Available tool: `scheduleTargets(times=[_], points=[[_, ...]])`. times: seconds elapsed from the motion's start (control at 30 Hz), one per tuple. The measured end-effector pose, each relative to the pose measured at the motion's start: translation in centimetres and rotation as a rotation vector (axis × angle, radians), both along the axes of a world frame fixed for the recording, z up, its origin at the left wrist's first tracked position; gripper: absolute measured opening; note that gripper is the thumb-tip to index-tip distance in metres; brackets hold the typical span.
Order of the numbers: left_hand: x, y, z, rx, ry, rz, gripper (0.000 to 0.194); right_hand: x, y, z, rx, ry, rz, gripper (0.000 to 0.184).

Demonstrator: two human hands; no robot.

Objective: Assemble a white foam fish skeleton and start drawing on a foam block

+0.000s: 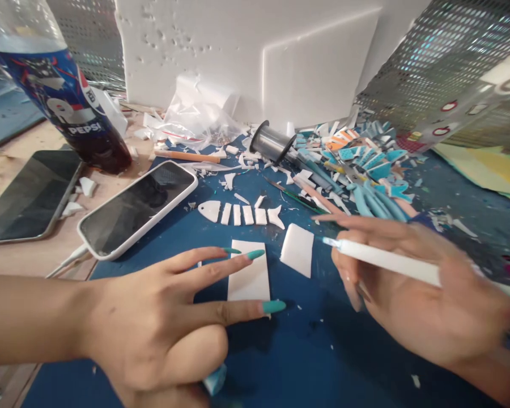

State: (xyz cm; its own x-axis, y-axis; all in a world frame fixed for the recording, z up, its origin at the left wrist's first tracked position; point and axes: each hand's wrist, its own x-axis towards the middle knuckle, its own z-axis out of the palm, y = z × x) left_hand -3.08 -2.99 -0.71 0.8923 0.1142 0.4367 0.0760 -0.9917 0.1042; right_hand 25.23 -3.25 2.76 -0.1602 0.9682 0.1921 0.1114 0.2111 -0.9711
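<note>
My left hand (165,317) reaches in from the left with several fingers stretched out, the tips over a white rectangular piece (250,283) that lies flat on a dark blue mat. A light blue patch shows below its thumb; I cannot tell whether it is a nail or a thing. To the right, my right hand (412,289), blurred, grips a white pen-shaped tool (391,260), its bluish tip pointing left, above the mat. Between the hands lies a second white piece (298,249) with slanted edges. Behind them, cut white pieces form a fish (242,214) with a separate head and tail.
A white-cased phone (138,209) on a cable and a dark phone (29,195) lie left, near a Pepsi bottle (68,107). Behind are a plastic bag (199,116), a spool (272,141), pliers (374,201) and a heap of blue and white scraps (365,150). A white board (221,51) stands at the back.
</note>
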Motion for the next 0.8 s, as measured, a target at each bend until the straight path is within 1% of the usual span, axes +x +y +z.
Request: scheduleTargets(times=[0.03, 0.1, 0.13, 0.17, 0.23, 0.33, 0.37, 0.4, 0.43, 0.53, 0.57, 0.6, 0.63, 0.7, 0.8], points=[[-0.1, -0.1, 0.0, -0.02, 0.026, 0.0, 0.032, -0.6, 0.1, 0.2, -0.097, 0.062, 0.002, 0.039], [-0.1, -0.1, 0.3, -0.067, 0.122, 0.003, 0.03, -1.7, 0.3, 0.3, -0.166, 0.174, 0.019, 0.026], [-0.1, -0.1, 0.6, -0.095, 0.186, 0.007, 0.032, -2.2, 0.3, 0.1, -0.171, 0.212, 0.034, 0.021], [-0.1, 0.0, 0.8, -0.115, 0.231, 0.004, 0.037, -2.7, 0.3, -0.1, -0.179, 0.244, 0.051, 0.02], [0.0, 0.1, 1.3, -0.14, 0.293, -0.001, 0.048, -3.4, 0.4, -0.6, -0.224, 0.287, 0.074, 0.023], [0.2, 0.4, 1.7, -0.173, 0.331, -0.025, 0.058, -4.3, 0.3, -1.4, -0.309, 0.26, 0.047, 0.03], [0.2, 0.4, 1.7, -0.186, 0.33, -0.03, 0.057, -4.5, 0.2, -1.7, -0.301, 0.204, 0.034, 0.034], [0.2, 0.5, 1.7, -0.198, 0.323, -0.032, 0.056, -4.7, 0.0, -1.8, -0.256, 0.125, 0.025, 0.036], [0.2, 0.5, 1.7, -0.207, 0.308, -0.032, 0.053, -4.8, -0.1, -2.0, -0.177, 0.025, 0.025, 0.038], [0.2, 0.5, 1.6, -0.213, 0.28, -0.02, 0.05, -4.8, -0.5, -2.1, 0.149, -0.275, 0.0, 0.04], [0.2, 0.4, 1.6, -0.215, 0.279, -0.017, 0.052, -4.7, -0.4, -2.1, 0.225, -0.337, -0.027, 0.04], [0.2, 0.4, 1.5, -0.218, 0.281, -0.016, 0.053, -4.7, -0.3, -2.2, 0.261, -0.37, -0.066, 0.04], [0.2, 0.4, 1.5, -0.221, 0.286, -0.013, 0.055, -4.6, -0.2, -2.2, 0.264, -0.376, -0.107, 0.04], [0.2, 0.3, 1.4, -0.23, 0.298, -0.014, 0.056, -4.5, 0.3, -2.4, 0.221, -0.343, -0.175, 0.041], [0.2, 0.3, 1.1, -0.242, 0.309, -0.021, 0.054, -4.4, 1.0, -2.7, 0.163, -0.295, -0.244, 0.044]])
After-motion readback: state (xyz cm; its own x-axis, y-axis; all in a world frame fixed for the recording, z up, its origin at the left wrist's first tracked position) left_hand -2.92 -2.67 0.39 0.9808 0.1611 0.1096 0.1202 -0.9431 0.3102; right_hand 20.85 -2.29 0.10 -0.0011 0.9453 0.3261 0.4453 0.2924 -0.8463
